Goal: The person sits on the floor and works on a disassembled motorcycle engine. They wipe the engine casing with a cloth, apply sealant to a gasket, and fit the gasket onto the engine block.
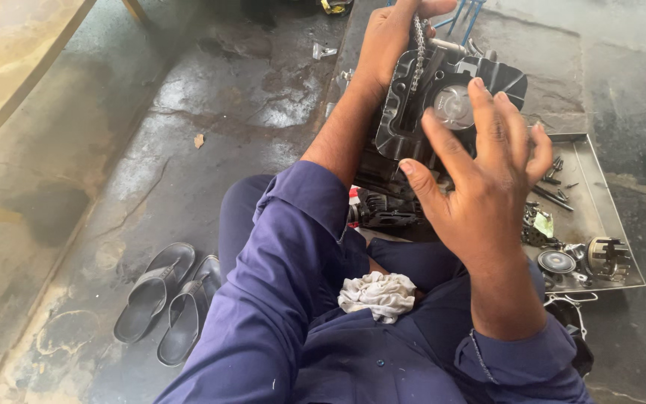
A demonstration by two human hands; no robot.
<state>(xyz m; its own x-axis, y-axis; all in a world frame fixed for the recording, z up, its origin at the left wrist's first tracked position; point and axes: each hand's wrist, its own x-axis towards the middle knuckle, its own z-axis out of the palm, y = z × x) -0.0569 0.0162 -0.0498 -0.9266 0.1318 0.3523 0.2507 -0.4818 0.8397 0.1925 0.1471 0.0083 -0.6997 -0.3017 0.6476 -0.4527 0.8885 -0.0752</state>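
1. Right hand (487, 187): open, fingers spread and slightly curled, raised in front of the engine cylinder block (443, 97); whether the fingertips touch it cannot be told.
2. Left hand (390, 37): closed on the timing chain (417, 52) at the far upper edge of the block, the chain hanging down over the block's face.
3. Engine cylinder block: dark finned casting with a round piston crown (454, 105) showing in its bore, held upright above the person's lap, over further dark engine parts (383, 209).
4. White rag (377, 294): crumpled on the lap of the blue work clothes.
5. Metal tray (600, 194): on the floor to the right, holding bolts, a round disc (556, 261) and a geared part (607, 256).
6. Pair of dark sandals (166, 299): side by side on the stained concrete floor (188, 135), well to the left.
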